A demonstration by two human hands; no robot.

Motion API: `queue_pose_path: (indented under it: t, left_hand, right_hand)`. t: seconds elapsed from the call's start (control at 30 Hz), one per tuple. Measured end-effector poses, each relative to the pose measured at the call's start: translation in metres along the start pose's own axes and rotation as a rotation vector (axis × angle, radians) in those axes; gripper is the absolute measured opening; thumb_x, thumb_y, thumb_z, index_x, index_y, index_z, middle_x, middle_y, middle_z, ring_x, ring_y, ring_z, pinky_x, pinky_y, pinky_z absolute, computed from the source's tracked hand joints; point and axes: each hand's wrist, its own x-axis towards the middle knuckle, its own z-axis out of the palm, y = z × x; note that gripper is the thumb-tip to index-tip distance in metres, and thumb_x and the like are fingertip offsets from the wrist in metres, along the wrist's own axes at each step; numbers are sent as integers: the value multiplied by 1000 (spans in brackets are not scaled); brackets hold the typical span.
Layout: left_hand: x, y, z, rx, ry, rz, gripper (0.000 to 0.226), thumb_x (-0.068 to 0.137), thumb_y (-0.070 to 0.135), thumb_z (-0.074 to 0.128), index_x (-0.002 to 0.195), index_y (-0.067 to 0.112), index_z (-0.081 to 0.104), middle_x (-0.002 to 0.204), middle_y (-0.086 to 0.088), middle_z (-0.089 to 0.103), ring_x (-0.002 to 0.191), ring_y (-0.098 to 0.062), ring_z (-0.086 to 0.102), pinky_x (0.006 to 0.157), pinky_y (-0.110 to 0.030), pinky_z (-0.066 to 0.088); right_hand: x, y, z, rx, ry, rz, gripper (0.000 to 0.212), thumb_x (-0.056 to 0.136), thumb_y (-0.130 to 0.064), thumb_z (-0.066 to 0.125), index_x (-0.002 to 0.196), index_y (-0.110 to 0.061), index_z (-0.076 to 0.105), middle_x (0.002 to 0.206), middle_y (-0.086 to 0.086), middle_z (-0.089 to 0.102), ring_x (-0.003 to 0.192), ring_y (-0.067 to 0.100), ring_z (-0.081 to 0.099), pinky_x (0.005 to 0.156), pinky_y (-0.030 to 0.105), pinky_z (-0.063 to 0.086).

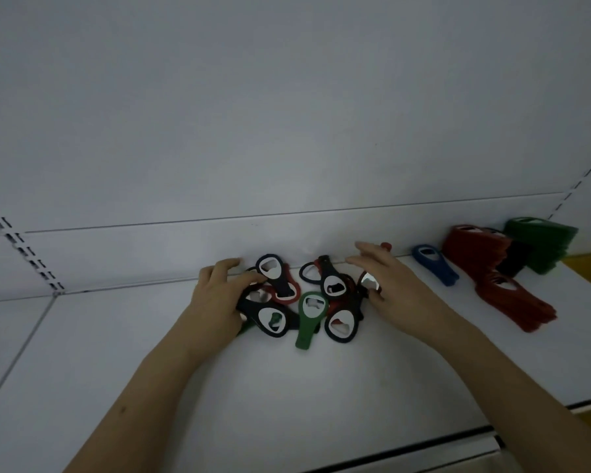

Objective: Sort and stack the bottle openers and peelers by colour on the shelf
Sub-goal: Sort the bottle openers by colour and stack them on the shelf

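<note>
We see both forearms reaching up onto the white shelf (116, 336). Mixed pile of bottle openers (301, 298) sits between our hands: green opener (309, 315) nearest, dark and red ones behind. Left hand (215, 295) curls its fingers onto the dark openers at the pile's left edge. Right hand (389, 285) hovers at the right edge, fingers loose, no clear grip. Farther right: blue opener (434, 264), red stack (492, 268), green stack (539, 244) against the back wall.
</note>
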Motion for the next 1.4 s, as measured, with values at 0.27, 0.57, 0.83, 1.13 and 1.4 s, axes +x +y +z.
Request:
queue_pose_path:
  t: [0.27,0.57,0.83,1.13,1.4]
  left_hand:
    - [-15,-3,-18,21,-233,148,46,66,46,60,111,46,49,120,19,31,112,-8,25,98,-30,23]
    - [-7,-2,-12,-43,-151,192,16,88,41,68,95,40,54,94,20,52,91,-2,46,82,-29,39]
    - [-9,5,-16,-166,-104,85,11,93,26,64,85,29,57,83,8,60,68,-5,59,65,-27,49]
    - [-10,13,-28,-499,26,-117,5,94,15,63,90,19,62,76,7,75,71,-7,69,67,-17,47]
    - [-9,21,-27,-981,-82,-295,10,94,0,46,95,9,45,65,-11,62,46,-19,44,44,-22,30]
  right_hand:
    - [-11,2,7,113,19,55,61,93,3,54,144,-28,41,160,-13,12,145,3,18,105,2,21]
    - [-17,9,1,-52,-117,183,50,96,-37,57,144,-29,44,138,-9,50,126,13,40,103,25,30]
    - [-20,8,-22,7,-299,207,31,86,-25,70,114,-32,60,107,-10,50,96,4,51,87,17,40]
    - [-24,-1,-15,-14,-169,277,15,88,-43,65,91,-31,58,94,-11,56,85,11,56,73,19,42]
    - [-3,-34,1,139,25,457,32,76,-40,81,92,-20,63,83,-6,64,72,8,59,56,14,40]
